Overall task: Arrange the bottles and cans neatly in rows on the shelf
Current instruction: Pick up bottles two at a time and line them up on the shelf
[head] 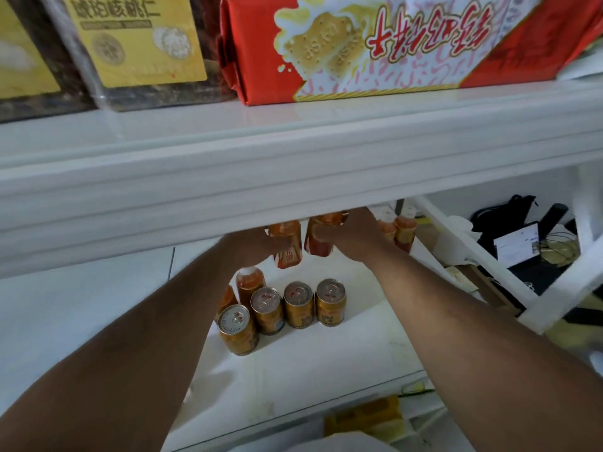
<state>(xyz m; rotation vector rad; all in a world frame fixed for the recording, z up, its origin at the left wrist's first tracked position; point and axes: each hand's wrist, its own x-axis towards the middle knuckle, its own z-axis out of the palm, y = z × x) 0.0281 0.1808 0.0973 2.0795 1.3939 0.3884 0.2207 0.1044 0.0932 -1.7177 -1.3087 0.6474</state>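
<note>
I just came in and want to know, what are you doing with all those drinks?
A person is tidying drinks on a white shelf. The left hand grips one orange bottle and the right hand grips another bottle, both held at the back under the upper shelf. In front, four gold cans stand upright, three side by side and one nearer. A bottle stands behind them at the left. More bottles wait at the right.

gold metal cans [298,305] with silver tops; amber plastic bottles [288,244] with red labels; white shelf [293,363]; red cardboard biscuit box [375,44] with cream biscuit print; yellow-labelled clear snack tub [137,44].
</note>
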